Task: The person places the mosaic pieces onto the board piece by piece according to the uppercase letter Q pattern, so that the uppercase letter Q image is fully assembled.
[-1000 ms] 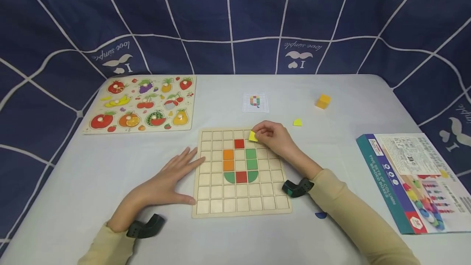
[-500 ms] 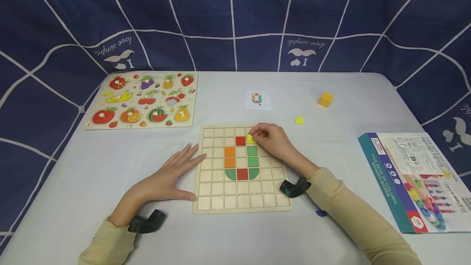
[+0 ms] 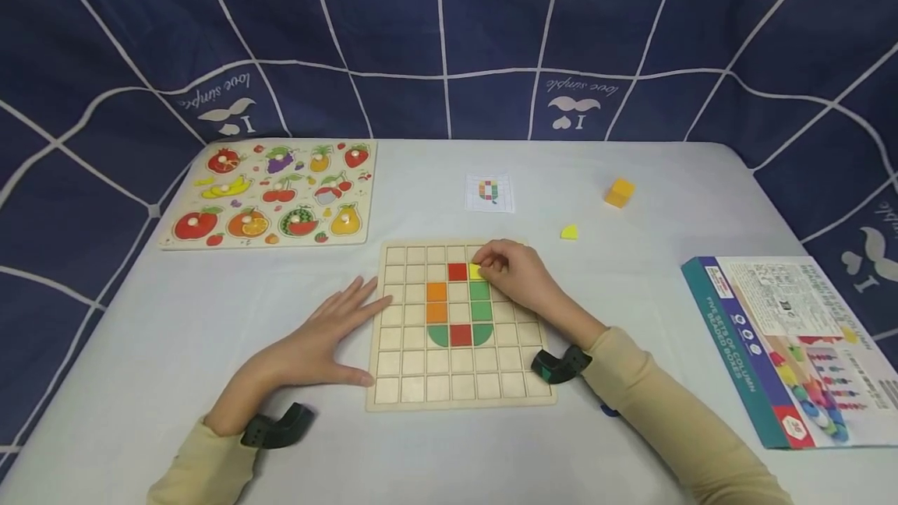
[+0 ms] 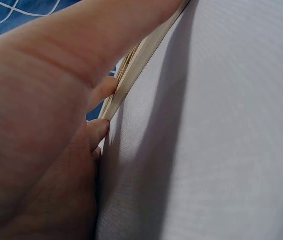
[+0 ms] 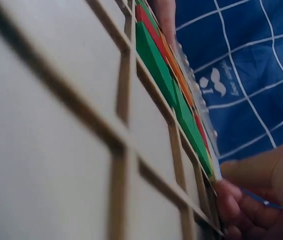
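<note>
A wooden grid board (image 3: pixel 461 388) lies on the white table. My right hand (image 3: pixel 519 273) has its thumb and forefinger on a yellow square tile (image 3: pixel 475 272) in a cell near the board's far side. That tile sits just right of a red tile (image 3: pixel 457 272) and above two green square tiles (image 3: pixel 480 301). Orange tiles (image 3: pixel 436 302) line the left of the pattern; at its near end a second red tile lies between two rounded green ones. My left hand (image 3: pixel 319 341) rests spread at the board's left edge, thumb and fingertips touching the rim.
Beyond the board lie a small pattern card (image 3: pixel 489 192), a yellow quarter-round piece (image 3: pixel 569 232) and an orange block (image 3: pixel 620 192). A fruit knob puzzle (image 3: pixel 281 236) is at the back left, a flat box (image 3: pixel 793 349) at the right. A blue piece (image 3: pixel 609 411) shows beneath the right sleeve.
My right hand has brought the yellow square tile slightly left and down into the cell beside the red tile. My left hand has stayed at the board's edge.
</note>
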Available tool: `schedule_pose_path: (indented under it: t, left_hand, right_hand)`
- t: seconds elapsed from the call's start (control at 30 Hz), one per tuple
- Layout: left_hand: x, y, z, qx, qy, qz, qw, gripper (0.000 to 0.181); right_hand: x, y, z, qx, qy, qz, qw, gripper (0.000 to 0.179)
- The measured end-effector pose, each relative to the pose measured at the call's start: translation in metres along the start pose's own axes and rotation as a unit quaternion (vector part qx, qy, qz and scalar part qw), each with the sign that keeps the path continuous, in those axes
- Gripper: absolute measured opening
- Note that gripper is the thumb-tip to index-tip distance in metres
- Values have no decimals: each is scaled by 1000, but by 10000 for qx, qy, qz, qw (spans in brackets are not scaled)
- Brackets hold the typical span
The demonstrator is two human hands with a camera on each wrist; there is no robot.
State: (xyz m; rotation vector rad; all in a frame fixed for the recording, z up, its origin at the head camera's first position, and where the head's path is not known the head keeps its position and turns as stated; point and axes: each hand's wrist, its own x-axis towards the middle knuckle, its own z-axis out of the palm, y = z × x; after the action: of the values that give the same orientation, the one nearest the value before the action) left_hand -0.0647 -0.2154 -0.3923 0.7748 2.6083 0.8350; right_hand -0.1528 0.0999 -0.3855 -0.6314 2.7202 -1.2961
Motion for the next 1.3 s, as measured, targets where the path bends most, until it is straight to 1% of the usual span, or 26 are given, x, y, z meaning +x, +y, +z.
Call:
schedule_pose_path:
  t: [0.07,0.17,0.27,0.37,0.47,0.53,0.6,0.7,0.77,0.87,1.03,1.13,1.3]
  left_hand:
    - [-1,0,2,-11,-18,-6,10000,107]
    - [-2,0,4,-26,-39,-14,10000,107]
    - [-2,0,4,-33,3,7,10000,107]
    - [-2,1,4,-14,33,20,10000,107]
    - [-1,1,3,-6,26,9,10000,106]
    - [-1,1,3,-1,24,-11,10000,106]
    - [-1,1,3,-4,16,-31,10000,107]
    - [-1,1,2,4,14,-32,10000,107]
    - [0,1,1,2,12,-27,10000,106]
    - [-1,1,1,-6,14,-18,10000,106]
    - [-2,1,1,-6,1,-33,10000,106]
    - [-2,1,0,7,-5,-22,10000,106]
    - [-1,2,-2,14,0,4,10000,106]
  right_hand:
    - [-1,1,-5,72,-22,82,9999,8]
    - [-1,2,-19,237,67,198,9995,10]
    - [2,7,-39,335,337,381,9981,12]
    - [3,20,-58,306,702,617,9952,14]
    - [3,36,-74,251,1119,969,9887,16]
    - [2,48,-82,192,1403,1259,9819,18]
    - [0,58,-88,166,1593,1589,9742,20]
    - [-2,70,-93,125,1670,1974,9659,24]
    - [-3,75,-96,86,1613,2073,9648,25]
    - [-4,79,-97,-94,1412,2048,9685,26]
    - [-6,79,-96,-384,1135,1778,9767,25]
    - [-6,79,-95,-520,1158,1617,9786,23]
    - [-4,81,-93,-747,1266,1440,9786,18]
